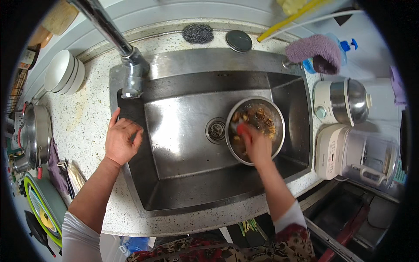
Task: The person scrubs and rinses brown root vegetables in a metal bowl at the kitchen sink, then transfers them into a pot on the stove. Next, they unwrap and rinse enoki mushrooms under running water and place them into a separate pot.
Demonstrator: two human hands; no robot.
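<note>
A round stainless steel bowl [229, 144] stands in the right half of the steel sink [186, 150]. Murky brown water fills it, with yellowish-brown food pieces [262, 119] mostly gathered at its far side. My right hand [257, 144] reaches into the bowl, blurred by motion. Around its fingertips is a red patch; whether that is a held thing cannot be told. My left hand [122, 139] hovers at the sink's left rim below the chrome faucet [132, 77]. Its fingers are loosely bent and apart, with nothing seen in them. The drain [216, 130] lies left of the bowl.
White bowls [63, 73] are stacked at the back left. A steel pot [42, 136] stands at the left. Behind the sink lie a dark scouring pad [197, 33] and a round lid [239, 41]. A purple cloth [314, 52] and two appliances, including an electric cooker [340, 101], are at the right.
</note>
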